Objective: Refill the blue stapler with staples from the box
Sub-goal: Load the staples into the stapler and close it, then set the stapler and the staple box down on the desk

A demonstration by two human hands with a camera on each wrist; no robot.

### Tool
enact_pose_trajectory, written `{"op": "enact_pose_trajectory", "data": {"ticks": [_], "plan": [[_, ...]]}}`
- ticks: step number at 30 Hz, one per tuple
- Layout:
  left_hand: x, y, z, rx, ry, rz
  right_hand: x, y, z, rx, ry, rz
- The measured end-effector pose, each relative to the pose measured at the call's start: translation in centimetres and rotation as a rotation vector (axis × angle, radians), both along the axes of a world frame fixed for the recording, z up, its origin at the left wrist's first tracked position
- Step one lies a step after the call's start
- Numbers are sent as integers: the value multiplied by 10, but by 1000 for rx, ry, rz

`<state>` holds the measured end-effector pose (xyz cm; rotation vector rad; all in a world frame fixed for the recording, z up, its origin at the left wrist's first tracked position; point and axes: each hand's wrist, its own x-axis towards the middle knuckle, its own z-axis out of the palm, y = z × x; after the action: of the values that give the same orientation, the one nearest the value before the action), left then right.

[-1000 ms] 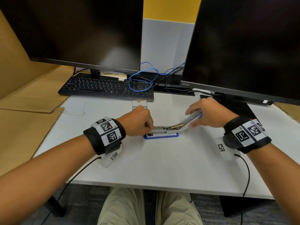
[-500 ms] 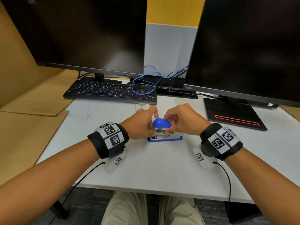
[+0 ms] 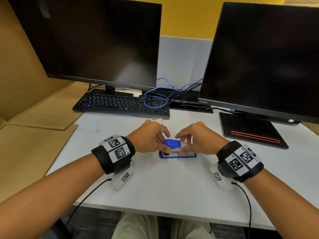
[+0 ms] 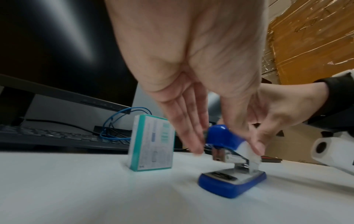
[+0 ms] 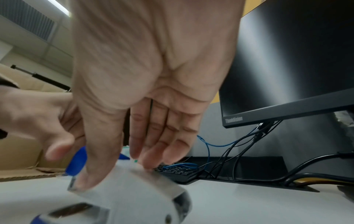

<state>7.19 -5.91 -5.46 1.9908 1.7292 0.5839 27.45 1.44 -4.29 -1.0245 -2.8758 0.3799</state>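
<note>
- Two hands meet over the blue stapler point(image 3: 176, 149), which stands on the white desk point(image 3: 165, 183) in front of the keyboard point(image 3: 120, 104), its blue base flat on the surface.
- The stapler has a rounded blue cap at its front end, a white rear body and a metal staple channel under the top arm; the top arm is lowered over the channel, and a metal plate shows on the base point(image 4: 231, 181).
- The left hand point(image 3: 148, 140) comes in from the stapler's left; its fingers point(image 4: 189, 125) are nearly straight and slightly spread, reaching down beside the blue cap, while the thumb touches the white body. They curl round nothing.
- The staple box point(image 4: 152, 144), teal-edged, stands upright on the desk just behind the stapler, towards the keyboard and apart from it.
- The right hand point(image 3: 198, 140) comes in from the stapler's right; its thumb point(image 5: 99, 163) presses on the white rear body and its straight fingers rest along the far side, relaxed rather than clenched.
</note>
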Motion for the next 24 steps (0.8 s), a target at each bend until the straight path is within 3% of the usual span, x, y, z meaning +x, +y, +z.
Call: {"op": "enact_pose_trajectory", "data": {"ticks": [6,13,24], "plan": [[-28,12,12,418,45,136,5,8,5,-7,-12,12],[-48,34,-7,163,185,223,7,27,0,34,-32,-83],[-103,24,-5,95,175,300,37,71,-3,95,-48,-298]]}}
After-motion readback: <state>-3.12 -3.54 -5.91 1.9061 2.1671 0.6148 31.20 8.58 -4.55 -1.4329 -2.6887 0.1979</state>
